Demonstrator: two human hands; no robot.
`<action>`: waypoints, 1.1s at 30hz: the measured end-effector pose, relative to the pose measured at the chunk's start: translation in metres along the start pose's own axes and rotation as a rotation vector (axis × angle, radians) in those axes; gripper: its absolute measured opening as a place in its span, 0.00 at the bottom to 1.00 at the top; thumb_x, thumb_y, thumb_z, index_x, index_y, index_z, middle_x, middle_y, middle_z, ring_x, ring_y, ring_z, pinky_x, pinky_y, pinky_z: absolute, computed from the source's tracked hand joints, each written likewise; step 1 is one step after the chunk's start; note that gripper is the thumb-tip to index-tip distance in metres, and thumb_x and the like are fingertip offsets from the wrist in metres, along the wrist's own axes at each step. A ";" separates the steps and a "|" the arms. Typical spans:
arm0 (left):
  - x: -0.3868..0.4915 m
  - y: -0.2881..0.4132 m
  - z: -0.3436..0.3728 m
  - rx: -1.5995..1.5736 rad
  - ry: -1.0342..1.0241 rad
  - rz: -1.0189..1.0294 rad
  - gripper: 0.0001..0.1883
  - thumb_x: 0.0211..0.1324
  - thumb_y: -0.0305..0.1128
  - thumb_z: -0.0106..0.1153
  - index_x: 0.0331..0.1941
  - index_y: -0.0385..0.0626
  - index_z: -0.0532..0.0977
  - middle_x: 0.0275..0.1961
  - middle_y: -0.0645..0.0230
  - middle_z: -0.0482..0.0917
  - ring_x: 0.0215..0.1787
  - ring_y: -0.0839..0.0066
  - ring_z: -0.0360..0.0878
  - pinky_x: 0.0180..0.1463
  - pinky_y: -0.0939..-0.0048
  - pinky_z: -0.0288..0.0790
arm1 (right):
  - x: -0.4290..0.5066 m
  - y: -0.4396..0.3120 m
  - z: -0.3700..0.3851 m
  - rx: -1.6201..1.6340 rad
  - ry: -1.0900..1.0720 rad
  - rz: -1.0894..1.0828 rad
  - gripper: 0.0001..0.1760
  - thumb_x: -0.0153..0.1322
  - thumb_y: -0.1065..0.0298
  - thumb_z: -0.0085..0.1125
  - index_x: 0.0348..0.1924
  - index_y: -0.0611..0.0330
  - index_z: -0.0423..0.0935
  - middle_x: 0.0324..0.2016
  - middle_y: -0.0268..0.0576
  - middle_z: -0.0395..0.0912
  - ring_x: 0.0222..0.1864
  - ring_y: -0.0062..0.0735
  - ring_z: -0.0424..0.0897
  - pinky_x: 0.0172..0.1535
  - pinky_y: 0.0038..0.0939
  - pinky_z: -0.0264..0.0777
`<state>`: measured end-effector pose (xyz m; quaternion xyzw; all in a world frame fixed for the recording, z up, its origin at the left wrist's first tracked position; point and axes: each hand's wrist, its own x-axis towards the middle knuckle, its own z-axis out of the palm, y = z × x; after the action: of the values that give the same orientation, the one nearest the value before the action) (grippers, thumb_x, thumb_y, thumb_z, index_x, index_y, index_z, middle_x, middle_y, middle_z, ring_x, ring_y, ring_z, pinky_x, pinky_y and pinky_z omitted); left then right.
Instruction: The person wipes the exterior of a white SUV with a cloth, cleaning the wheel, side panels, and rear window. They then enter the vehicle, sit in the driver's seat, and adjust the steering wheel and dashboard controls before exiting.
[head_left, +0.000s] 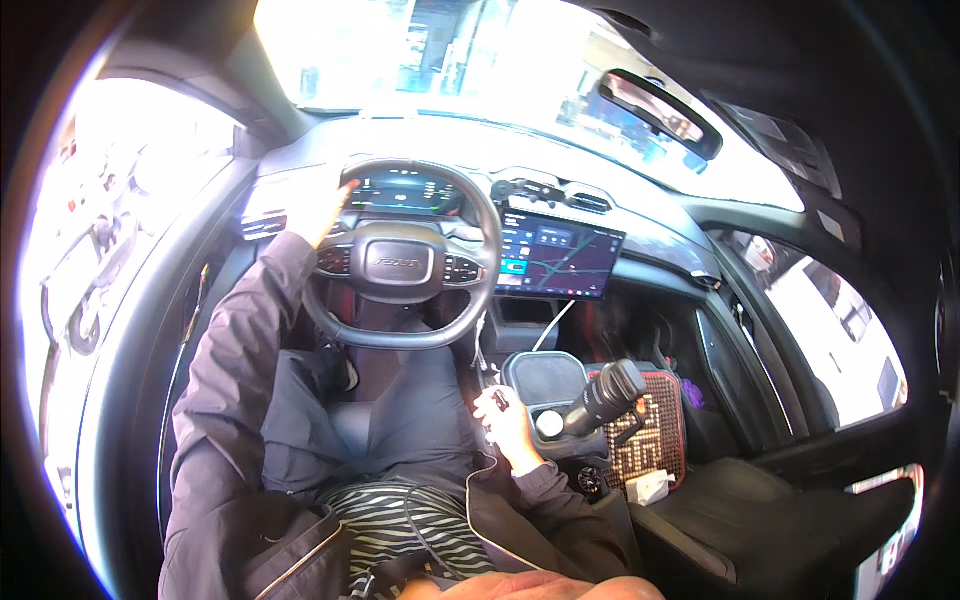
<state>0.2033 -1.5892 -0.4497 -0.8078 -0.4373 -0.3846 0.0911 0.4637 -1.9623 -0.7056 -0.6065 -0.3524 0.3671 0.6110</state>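
My left hand (328, 210) is closed around the upper left of the car's steering wheel (486, 225), in front of a lit instrument display (409, 192). Beside my right thigh, my right hand (504, 421) has its fingers curled around a small dark object (501, 400) that I cannot identify. The hand is left of the centre console (559, 448), where a black tumbler (604, 394) stands tilted in a holder beside a small white round item (550, 424). White cables hang near the console's front.
A lit touchscreen (556, 255) sits right of the wheel, with a phone holder (536, 192) above it. A beaded seat cover (652, 427) and a crumpled white tissue (650, 487) lie beyond the console. The rear-view mirror (660, 120) hangs at the upper right. A parked scooter shows outside the left window.
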 end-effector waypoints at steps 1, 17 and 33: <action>-0.001 0.000 0.000 -0.004 0.002 0.001 0.31 0.75 0.55 0.56 0.68 0.41 0.72 0.54 0.43 0.84 0.58 0.44 0.82 0.61 0.48 0.74 | -0.002 -0.001 0.001 0.042 0.001 -0.060 0.09 0.78 0.68 0.65 0.49 0.58 0.79 0.35 0.36 0.86 0.27 0.17 0.77 0.27 0.22 0.71; -0.005 0.011 -0.011 -0.136 0.005 -0.060 0.29 0.74 0.53 0.58 0.65 0.42 0.74 0.52 0.45 0.85 0.55 0.45 0.83 0.60 0.49 0.75 | -0.006 -0.014 0.009 -0.022 0.045 0.023 0.06 0.78 0.70 0.65 0.45 0.60 0.79 0.30 0.40 0.85 0.24 0.18 0.76 0.28 0.23 0.70; -0.001 0.006 -0.004 -0.202 -0.001 -0.075 0.28 0.74 0.52 0.58 0.64 0.41 0.75 0.54 0.44 0.84 0.57 0.45 0.82 0.61 0.49 0.74 | 0.003 -0.005 0.007 0.049 -0.002 -0.091 0.05 0.80 0.70 0.63 0.46 0.59 0.78 0.31 0.39 0.84 0.25 0.18 0.77 0.29 0.22 0.70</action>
<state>0.2058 -1.5956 -0.4470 -0.7962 -0.4262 -0.4295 -0.0055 0.4590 -1.9561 -0.7003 -0.5742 -0.3710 0.3480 0.6416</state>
